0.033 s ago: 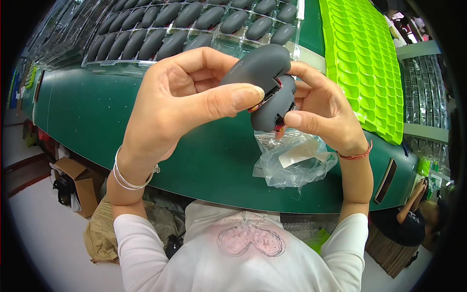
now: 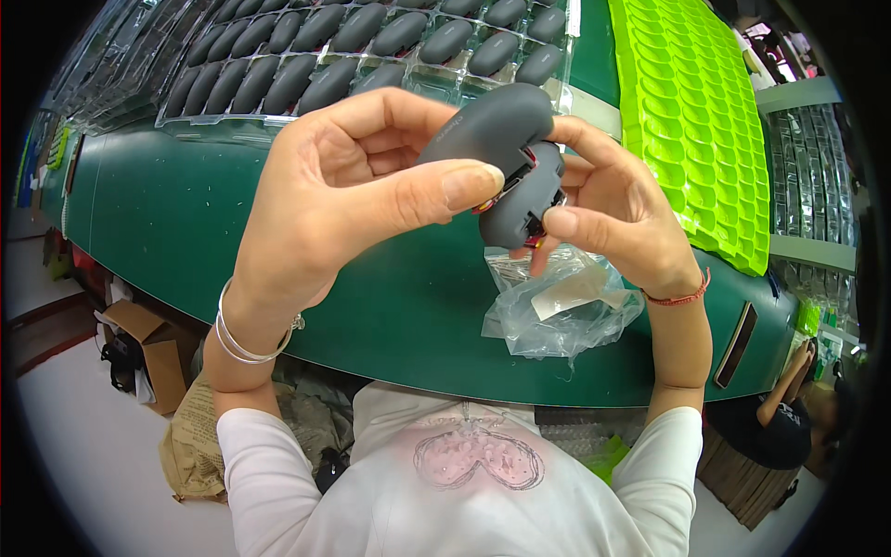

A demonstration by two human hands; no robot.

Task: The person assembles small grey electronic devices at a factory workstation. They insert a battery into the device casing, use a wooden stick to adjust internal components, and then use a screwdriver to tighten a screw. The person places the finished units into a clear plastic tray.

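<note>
Above the table I hold two dark grey, smooth, rounded plastic pieces close together. My left hand (image 2: pixel 343 186) is closed on the larger oval piece (image 2: pixel 501 121), its thumb along the lower edge. My right hand (image 2: pixel 622 209) pinches the smaller rounded piece (image 2: pixel 520 209) at its right side, fingertips behind it. The pieces meet or overlap where red and black inner parts show; whether they are joined I cannot tell. A small red bit sticks out under the right thumb. Beneath my right hand, a crumpled clear plastic bag (image 2: pixel 580 316) lies on the green table (image 2: pixel 399 306).
Clear trays hold rows of similar dark grey ovals (image 2: pixel 357 30) at the back. A bright green moulded tray (image 2: pixel 691 121) stands on the right. Near the right edge lies a phone-like flat object (image 2: pixel 736 345). A cardboard box (image 2: pixel 153 348) sits below left; another person (image 2: pixel 770 427) is far right.
The smaller piece has tilted slightly in my right hand, and the fingertip below it has shifted a little. My left hand stays in place.
</note>
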